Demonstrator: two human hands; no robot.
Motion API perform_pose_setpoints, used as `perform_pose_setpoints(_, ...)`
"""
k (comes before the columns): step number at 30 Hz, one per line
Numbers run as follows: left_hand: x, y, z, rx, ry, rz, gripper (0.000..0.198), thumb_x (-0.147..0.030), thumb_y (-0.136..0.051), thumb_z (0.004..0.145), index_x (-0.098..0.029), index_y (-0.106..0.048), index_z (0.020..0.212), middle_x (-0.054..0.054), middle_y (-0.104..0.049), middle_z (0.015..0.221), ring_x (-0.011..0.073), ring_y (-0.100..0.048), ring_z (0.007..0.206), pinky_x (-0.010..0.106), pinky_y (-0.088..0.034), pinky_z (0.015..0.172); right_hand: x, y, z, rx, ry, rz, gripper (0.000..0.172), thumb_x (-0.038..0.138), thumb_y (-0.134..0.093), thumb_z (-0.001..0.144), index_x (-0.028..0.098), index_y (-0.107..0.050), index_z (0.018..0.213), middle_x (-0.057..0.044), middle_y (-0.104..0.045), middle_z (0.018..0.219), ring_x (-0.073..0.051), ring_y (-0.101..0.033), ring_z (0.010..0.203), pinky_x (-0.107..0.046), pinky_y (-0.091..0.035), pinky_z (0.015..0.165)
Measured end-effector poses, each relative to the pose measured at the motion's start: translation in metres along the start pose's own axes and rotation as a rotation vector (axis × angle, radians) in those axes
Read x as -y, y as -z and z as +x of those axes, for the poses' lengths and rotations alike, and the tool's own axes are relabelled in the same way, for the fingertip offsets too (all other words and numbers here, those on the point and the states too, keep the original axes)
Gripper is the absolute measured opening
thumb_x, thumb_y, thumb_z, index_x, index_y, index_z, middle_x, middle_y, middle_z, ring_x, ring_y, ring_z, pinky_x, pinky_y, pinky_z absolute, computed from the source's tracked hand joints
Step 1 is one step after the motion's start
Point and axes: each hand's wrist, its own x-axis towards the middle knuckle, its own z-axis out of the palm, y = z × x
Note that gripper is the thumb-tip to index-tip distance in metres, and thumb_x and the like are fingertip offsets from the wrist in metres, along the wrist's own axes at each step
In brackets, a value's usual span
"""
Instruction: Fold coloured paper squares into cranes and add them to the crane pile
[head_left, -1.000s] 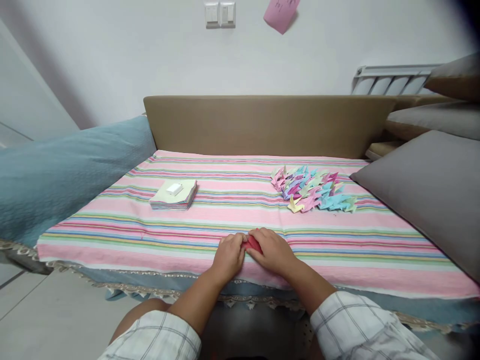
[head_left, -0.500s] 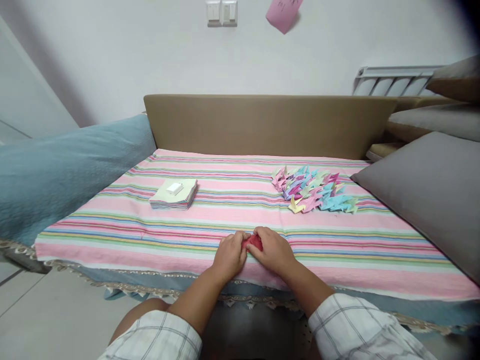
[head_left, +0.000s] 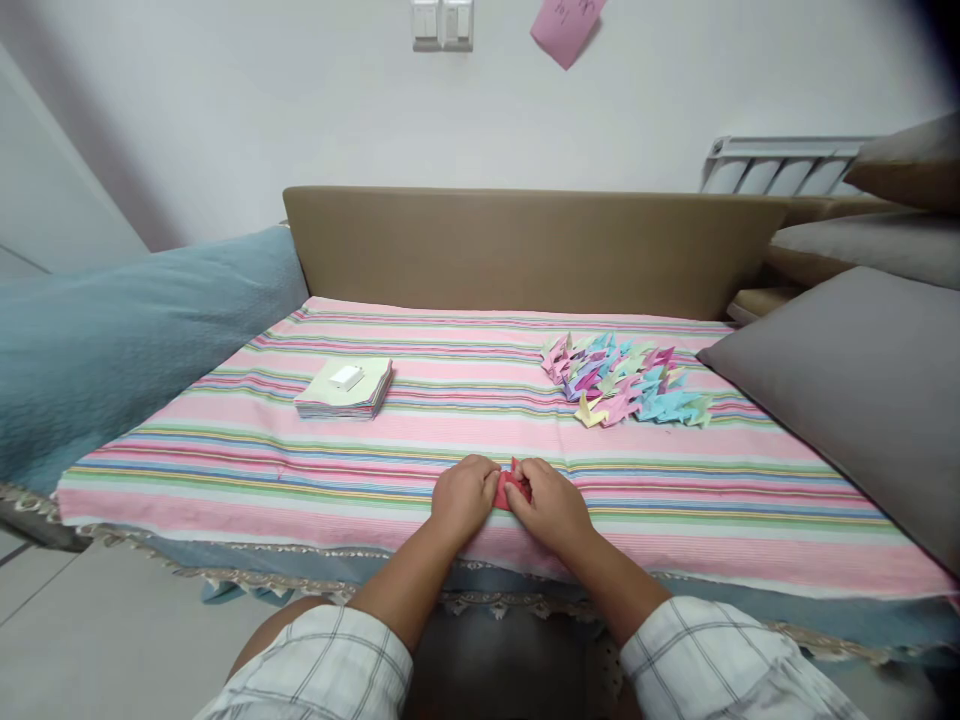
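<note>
A small piece of folded red paper (head_left: 508, 494) is between my two hands, low over the front part of the striped cloth. My left hand (head_left: 463, 497) pinches its left side with thumb and curled fingers. On the other side my right hand (head_left: 549, 500) grips the paper, the thumb lying across it and a red tip poking up by the fingers. Much of the paper is hidden by my fingers. Beyond my right hand lies a cluster of folded paper cranes (head_left: 622, 380) in pink, blue, purple, green and yellow.
A stack of coloured paper sheets (head_left: 341, 400) with a small white block (head_left: 346, 377) on top sits to the left. The striped cloth (head_left: 225, 450) covers the seat. Grey cushions (head_left: 847, 360) stand at the right, a blue-covered armrest (head_left: 150, 320) at the left, a brown backrest (head_left: 525, 250) behind.
My fingers have shifted on the red paper, and more of its flat front now shows. A red tip has come into view by my right fingers. The stack and cranes stay put.
</note>
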Motion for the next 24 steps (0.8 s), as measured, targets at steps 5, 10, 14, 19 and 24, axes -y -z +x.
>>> perform_pose_setpoints(5,-0.006,0.005,0.011,0.091,0.057,0.091,0.026,-0.029,-0.039,0.087,-0.022,-0.063,0.082,0.003,-0.062,0.091,0.0164,-0.058,0.087,0.026,-0.043,0.071,0.0,-0.001,-0.001,-0.003,-0.01,0.01,0.011,0.028,-0.045,0.083,0.02,-0.048,0.076,0.0,-0.056,0.076,-0.015,-0.05,0.07,-0.024,-0.029,0.06)
perform_pose_setpoints(10,-0.007,0.007,0.016,0.134,0.075,0.058,0.024,-0.028,-0.039,0.086,-0.023,-0.062,0.084,0.003,-0.06,0.092,0.0174,-0.058,0.089,0.026,-0.043,0.072,0.001,0.001,-0.002,0.014,-0.012,0.004,0.011,0.028,-0.045,0.084,0.02,-0.049,0.077,-0.001,-0.057,0.077,-0.015,-0.05,0.073,-0.024,-0.03,0.061)
perform_pose_setpoints(14,-0.008,0.007,0.02,0.143,0.101,0.021,0.023,-0.028,-0.041,0.084,-0.022,-0.063,0.082,0.003,-0.06,0.091,0.017,-0.058,0.087,0.025,-0.042,0.07,0.0,0.0,-0.002,0.034,-0.021,-0.006,0.011,0.029,-0.046,0.083,0.021,-0.05,0.078,-0.001,-0.057,0.077,-0.016,-0.051,0.074,-0.025,-0.031,0.062)
perform_pose_setpoints(19,-0.011,0.004,0.021,0.123,0.15,0.042,0.023,-0.031,-0.042,0.084,-0.021,-0.063,0.08,0.004,-0.059,0.091,0.017,-0.058,0.081,0.026,-0.041,0.066,0.0,0.0,-0.003,0.047,-0.028,-0.007,0.01,0.03,-0.048,0.083,0.021,-0.051,0.079,-0.002,-0.058,0.079,-0.017,-0.052,0.076,-0.025,-0.032,0.064)
perform_pose_setpoints(24,-0.01,0.001,0.02,0.101,0.146,0.067,0.026,-0.033,-0.04,0.085,-0.021,-0.062,0.08,0.004,-0.059,0.09,0.0166,-0.058,0.077,0.026,-0.04,0.063,0.0,0.008,-0.003,0.077,-0.011,0.141,0.017,0.031,-0.048,0.083,0.02,-0.053,0.095,-0.003,-0.061,0.089,-0.017,-0.054,0.082,-0.025,-0.037,0.069)
